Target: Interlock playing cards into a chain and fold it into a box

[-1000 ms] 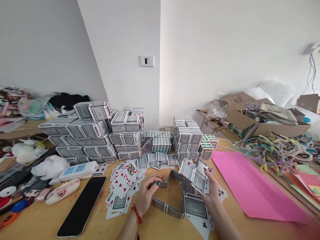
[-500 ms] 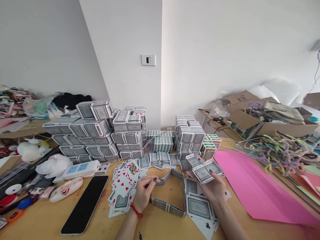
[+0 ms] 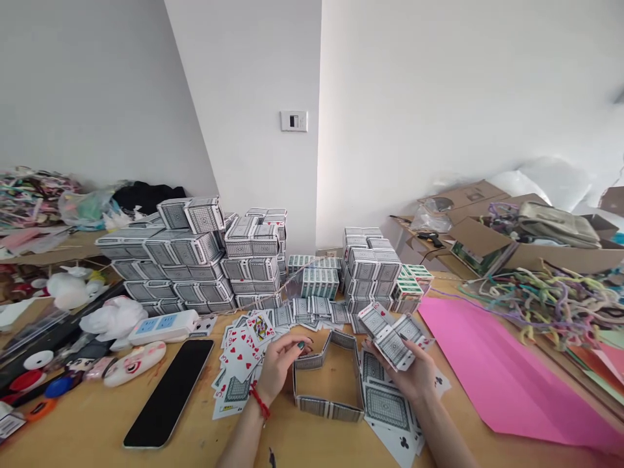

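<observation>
My right hand (image 3: 414,374) holds a few folded playing cards (image 3: 392,341), crossed over one another with patterned backs up, thumb on top. My left hand (image 3: 279,365), with a red cord bracelet at the wrist, has its fingers curled together at the upper left corner of a ring of folded cards (image 3: 329,409). Whether they pinch the ring or something small is hidden. The ring stands on edge on the table, with an angular outline. Loose cards (image 3: 240,351) lie face up left of it, and more cards (image 3: 387,406), mostly backs up, lie under my right hand.
Stacked card blocks (image 3: 192,260) stand at the back left, with another stack (image 3: 373,266) at the back right. Green-striped card boxes (image 3: 319,283) sit between. A phone (image 3: 170,393) and a power strip (image 3: 163,326) lie left, pink paper (image 3: 492,370) right.
The folded cards in my right hand have turned and tilted, and that hand has shifted slightly left. My left hand has moved a little up along the ring. The camera view has shifted slightly.
</observation>
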